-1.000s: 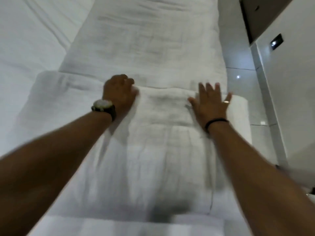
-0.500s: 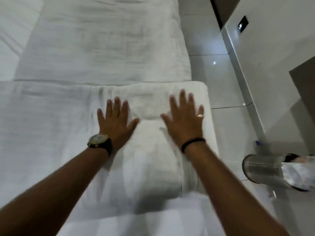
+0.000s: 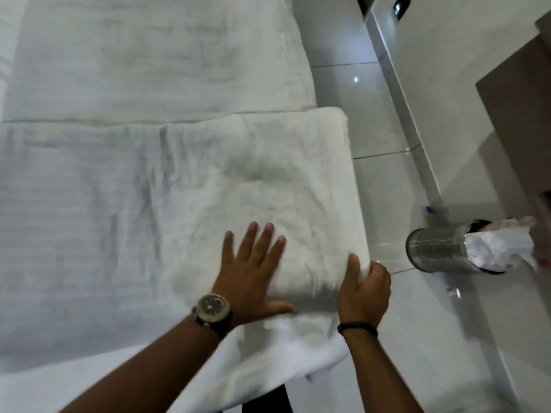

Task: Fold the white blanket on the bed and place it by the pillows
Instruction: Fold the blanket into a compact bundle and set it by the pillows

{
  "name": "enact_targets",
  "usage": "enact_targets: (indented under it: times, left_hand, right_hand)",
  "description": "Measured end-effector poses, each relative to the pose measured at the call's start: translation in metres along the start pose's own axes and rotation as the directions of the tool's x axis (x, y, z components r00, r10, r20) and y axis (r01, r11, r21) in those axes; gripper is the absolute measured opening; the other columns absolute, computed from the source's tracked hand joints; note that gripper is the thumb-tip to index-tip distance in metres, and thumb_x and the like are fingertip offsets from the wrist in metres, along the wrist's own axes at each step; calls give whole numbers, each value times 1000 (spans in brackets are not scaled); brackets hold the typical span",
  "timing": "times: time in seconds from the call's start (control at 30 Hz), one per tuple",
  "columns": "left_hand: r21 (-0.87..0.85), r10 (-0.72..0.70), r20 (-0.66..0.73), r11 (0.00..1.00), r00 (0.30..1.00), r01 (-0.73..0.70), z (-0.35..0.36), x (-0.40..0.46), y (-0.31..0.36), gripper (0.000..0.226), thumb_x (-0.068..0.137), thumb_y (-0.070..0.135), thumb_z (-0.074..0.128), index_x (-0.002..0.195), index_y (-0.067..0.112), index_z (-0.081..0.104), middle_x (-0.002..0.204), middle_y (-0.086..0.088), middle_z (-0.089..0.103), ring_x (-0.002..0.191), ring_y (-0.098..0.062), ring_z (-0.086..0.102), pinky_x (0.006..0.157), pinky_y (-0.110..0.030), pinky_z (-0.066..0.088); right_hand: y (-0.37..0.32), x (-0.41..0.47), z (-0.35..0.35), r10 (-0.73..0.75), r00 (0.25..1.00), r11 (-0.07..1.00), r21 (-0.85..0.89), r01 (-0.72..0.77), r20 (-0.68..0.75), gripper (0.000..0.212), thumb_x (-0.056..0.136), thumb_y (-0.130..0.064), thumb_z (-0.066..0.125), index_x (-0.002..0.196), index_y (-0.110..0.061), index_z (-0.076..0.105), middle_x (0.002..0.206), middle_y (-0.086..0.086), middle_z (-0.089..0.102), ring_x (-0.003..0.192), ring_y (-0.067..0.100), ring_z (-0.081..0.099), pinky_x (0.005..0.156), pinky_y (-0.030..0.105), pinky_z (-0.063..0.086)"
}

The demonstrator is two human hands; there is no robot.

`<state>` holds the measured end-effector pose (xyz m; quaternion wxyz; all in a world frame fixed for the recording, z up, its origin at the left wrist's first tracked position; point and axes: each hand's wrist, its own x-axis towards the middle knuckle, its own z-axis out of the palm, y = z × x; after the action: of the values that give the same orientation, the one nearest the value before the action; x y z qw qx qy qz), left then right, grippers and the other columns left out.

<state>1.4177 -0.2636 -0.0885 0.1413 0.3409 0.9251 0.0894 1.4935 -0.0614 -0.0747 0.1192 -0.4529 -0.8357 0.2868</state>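
The white blanket [image 3: 262,180] lies folded in thick layers across the bed [image 3: 149,64], its right end bulging over the bed's right side. My left hand [image 3: 253,269], with a watch on the wrist, presses flat on the blanket's near part, fingers straight and spread. My right hand [image 3: 365,289] grips the blanket's near right corner, thumb on top and fingers curled under the edge. No pillows are in view.
A shiny tiled floor [image 3: 384,180] runs along the bed's right side. A perforated metal waste bin [image 3: 441,248] with crumpled paper stands on it near the wall [image 3: 465,84]. A dark cabinet [image 3: 518,126] is at the far right.
Both hands slid back toward me over the blanket. My right hand went from flat on top to gripping the near right corner. The view shifted right.
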Motion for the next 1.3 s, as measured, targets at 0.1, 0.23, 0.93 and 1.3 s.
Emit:
enact_targets:
  times: [0.1, 0.23, 0.93, 1.3]
  left_hand:
    - [93, 37, 38, 995, 999, -40, 16, 1, 8, 124, 58, 64, 72, 156, 17, 12, 163, -15, 8, 149, -39, 1, 112, -69, 3]
    - [122, 44, 122, 991, 992, -59, 16, 2, 4, 126, 52, 57, 77, 155, 18, 16, 164, -13, 8, 149, -39, 5, 111, -70, 2]
    - [95, -220, -7, 971, 975, 220, -5, -81, -100, 83, 90, 73, 25, 154, 20, 24, 163, -8, 13, 151, -30, 9, 117, -57, 11]
    - [15, -528, -167, 843, 833, 537, -18, -150, -207, 83, 92, 69, 24, 154, 15, 22, 162, -12, 13, 150, -34, 9, 116, -55, 4]
  right_hand:
    - [1, 18, 2, -37, 997, 999, 17, 38, -66, 71, 97, -55, 25, 77, -1, 66, 74, 17, 66, 73, 35, 61, 62, 27, 31]
    - [17, 49, 10, -28, 998, 992, -120, 35, 59, 64, 101, -45, 28, 75, -2, 68, 78, 19, 69, 77, 37, 64, 63, 30, 36]
    - [-77, -69, 89, -688, 581, 553, -205, 808, 435, 63, 92, -48, 37, 141, -11, 45, 153, 19, 33, 142, 36, 30, 113, 59, 17]
    - [-119, -96, 139, -634, 613, 565, -258, 784, 472, 73, 96, -59, 21, 145, -8, 38, 155, 20, 28, 142, 41, 26, 111, 62, 13]
